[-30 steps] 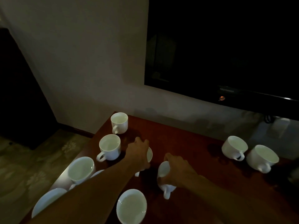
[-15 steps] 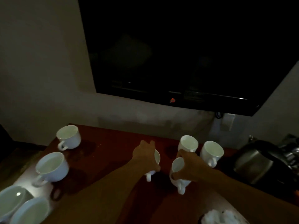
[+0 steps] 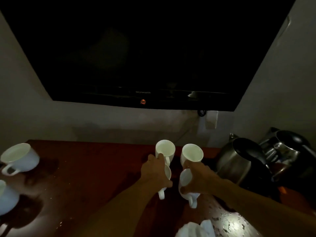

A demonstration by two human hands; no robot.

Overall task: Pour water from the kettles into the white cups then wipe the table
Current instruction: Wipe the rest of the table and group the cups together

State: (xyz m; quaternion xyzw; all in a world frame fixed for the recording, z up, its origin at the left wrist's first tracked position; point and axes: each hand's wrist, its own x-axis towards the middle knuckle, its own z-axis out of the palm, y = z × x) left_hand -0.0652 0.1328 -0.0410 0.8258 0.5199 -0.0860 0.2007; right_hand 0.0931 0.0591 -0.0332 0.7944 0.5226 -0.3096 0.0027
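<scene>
My left hand [image 3: 154,173] grips a white cup [image 3: 166,175] from above, its handle pointing toward me. My right hand [image 3: 198,180] grips a second white cup [image 3: 185,185] the same way, just to the right. Both held cups sit right in front of two other white cups [image 3: 165,148] [image 3: 192,153] near the wall. Two steel kettles [image 3: 239,159] [image 3: 283,151] with black lids stand at the right end of the dark red table [image 3: 89,168]. A white cloth [image 3: 195,229] lies at the near edge.
Two more white cups [image 3: 19,157] [image 3: 6,197] stand at the table's left end. A black television [image 3: 145,48] hangs on the wall above, with a socket and cable [image 3: 211,118] below it. Water drops glint on the tabletop near the cloth.
Both hands have carried their cups to the right across the table, up to the two cups by the wall. My view has swung right, bringing the kettles and cloth in.
</scene>
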